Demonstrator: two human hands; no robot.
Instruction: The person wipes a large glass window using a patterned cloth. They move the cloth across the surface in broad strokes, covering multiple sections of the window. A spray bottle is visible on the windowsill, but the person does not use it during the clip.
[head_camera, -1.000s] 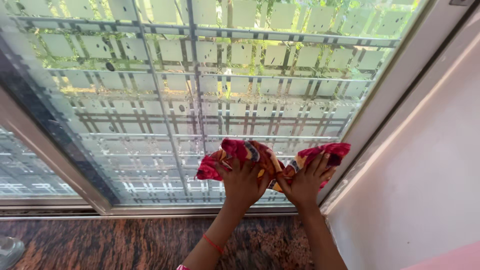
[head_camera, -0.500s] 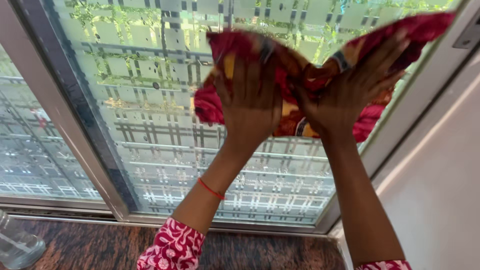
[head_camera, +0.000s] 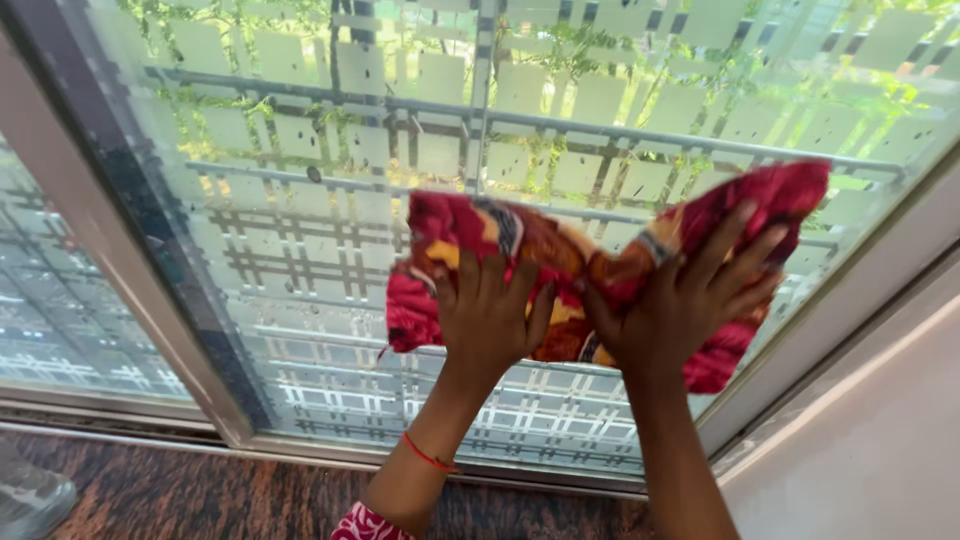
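At the far left a pale metal window frame (head_camera: 120, 290) slants down toward a dark, reddish stone sill (head_camera: 200, 495), and a clear bottle (head_camera: 30, 495) shows only as a blurred edge in the near-left corner. Right of the frame stands the frosted glass pane (head_camera: 330, 200), patterned with pale squares and a grid of lines, flecked with small dark specks, with green leaves showing through at the top.

Against the lower middle of this pane the left hand (head_camera: 487, 318) lies flat, fingers spread wide, pressing the left half of a red and yellow patterned cloth (head_camera: 600, 270) onto the glass. A thin red thread bracelet (head_camera: 428, 456) circles that wrist, and a bit of red printed sleeve (head_camera: 365, 525) peeks in below. Just beside it the right hand (head_camera: 690, 300) does the same on the cloth's right half, palm down, fingers splayed; neither hand closes round the cloth, both simply pin it to the glass.

Half a second ago the cloth was high on the pane, arms stretched up; a second ago it sat low near the sill. Now it is back at mid-height, so the hands are sweeping down again, and the wiping looks like repeated up-and-down passes over this right-hand strip. Further right run the sloping frame edge (head_camera: 860, 300) and a pale pink wall (head_camera: 880, 440).
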